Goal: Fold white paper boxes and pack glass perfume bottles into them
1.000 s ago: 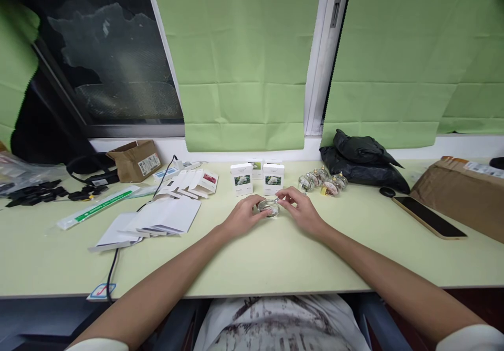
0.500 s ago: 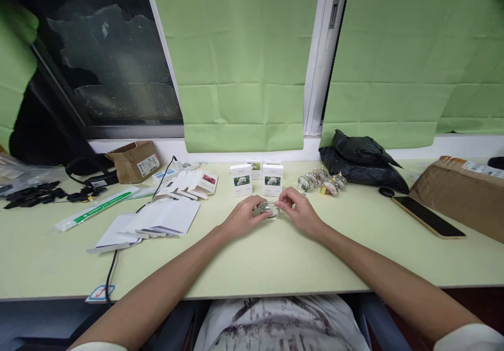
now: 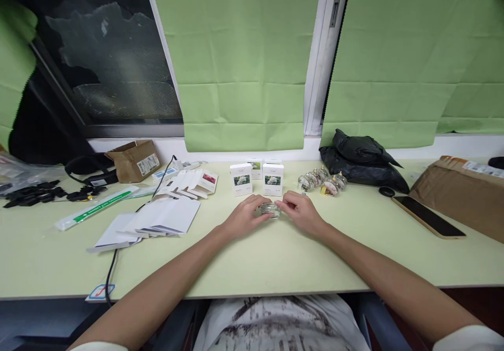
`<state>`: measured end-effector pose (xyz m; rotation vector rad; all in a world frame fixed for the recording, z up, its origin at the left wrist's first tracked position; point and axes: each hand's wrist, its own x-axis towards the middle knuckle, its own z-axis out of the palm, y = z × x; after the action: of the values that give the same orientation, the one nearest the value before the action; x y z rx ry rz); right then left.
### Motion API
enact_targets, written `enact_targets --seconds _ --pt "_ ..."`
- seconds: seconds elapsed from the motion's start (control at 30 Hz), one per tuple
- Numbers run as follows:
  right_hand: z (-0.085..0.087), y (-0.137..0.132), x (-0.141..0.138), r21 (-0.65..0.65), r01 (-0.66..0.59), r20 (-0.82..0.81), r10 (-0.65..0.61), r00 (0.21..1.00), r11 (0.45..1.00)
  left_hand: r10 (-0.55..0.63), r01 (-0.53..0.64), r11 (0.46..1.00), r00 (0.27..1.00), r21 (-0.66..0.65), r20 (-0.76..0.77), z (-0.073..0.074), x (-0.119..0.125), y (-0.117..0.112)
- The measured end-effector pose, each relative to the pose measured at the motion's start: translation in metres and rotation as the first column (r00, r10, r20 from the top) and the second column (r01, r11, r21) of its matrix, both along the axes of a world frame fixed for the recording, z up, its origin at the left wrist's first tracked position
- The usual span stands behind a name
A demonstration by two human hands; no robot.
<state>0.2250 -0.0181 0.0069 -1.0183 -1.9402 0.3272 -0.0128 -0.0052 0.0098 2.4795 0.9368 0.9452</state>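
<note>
A small round clear glass bottle (image 3: pixel 270 210) is held low over the table between my two hands. My left hand (image 3: pixel 244 216) is closed round its left side, thumb in front and fingers behind. From the right, my right hand (image 3: pixel 301 212) has its thumb and curled fingers at the other end of the glass; the exact grip is too small to make out. Just beyond my hands stand small white boxes (image 3: pixel 273 180) with flower pictures. To their right lie several round glass bottles (image 3: pixel 331 184) with gold-coloured tops.
Flattened white cartons (image 3: pixel 165 217) and a black cable (image 3: pixel 112 267) lie on the left, with an open cardboard box (image 3: pixel 136 162) behind. A black plastic bag (image 3: pixel 364 162), a phone (image 3: pixel 429 217) and a large brown carton (image 3: pixel 460 199) are on the right.
The glass bottle has shifted very slightly to the right and turned a little in my fingers. Both hands stay in nearly the same place.
</note>
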Motion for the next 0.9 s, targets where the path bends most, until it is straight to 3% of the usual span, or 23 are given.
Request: enact_targets --seconds 0.13,0.23,0.37,0.5,0.57,0.67,0.9 --pt "0.001 0.004 0.006 0.023 0.033 0.064 -0.034 0.997 0.999 0.03 -0.03 0.999 0.999 -0.033 0.022 -0.001 0.001 0.001" --pt "0.002 0.009 0.016 0.073 0.153 0.148 -0.163 0.975 0.986 0.087 -0.082 0.992 0.995 -0.097 0.047 -0.002 0.001 0.004" --pt "0.0 0.019 0.03 0.069 0.386 0.31 -0.387 0.868 0.92 0.136 -0.122 0.975 0.988 -0.188 0.068 -0.002 0.0 0.007" --pt "-0.004 0.025 0.037 0.013 0.553 0.444 -0.5 0.744 0.833 0.148 -0.124 0.962 0.985 -0.243 0.084 -0.003 -0.002 0.008" --pt "-0.005 0.026 0.038 -0.023 0.593 0.498 -0.506 0.705 0.805 0.146 -0.12 0.96 0.985 -0.251 0.09 -0.003 -0.002 0.008" --pt "-0.007 0.026 0.039 -0.035 0.595 0.546 -0.483 0.684 0.803 0.143 -0.115 0.959 0.985 -0.259 0.091 -0.003 -0.002 0.008" --pt "-0.013 0.028 0.039 -0.094 0.502 0.527 -0.384 0.758 0.86 0.139 -0.11 0.96 0.985 -0.259 0.097 -0.002 -0.002 0.009"
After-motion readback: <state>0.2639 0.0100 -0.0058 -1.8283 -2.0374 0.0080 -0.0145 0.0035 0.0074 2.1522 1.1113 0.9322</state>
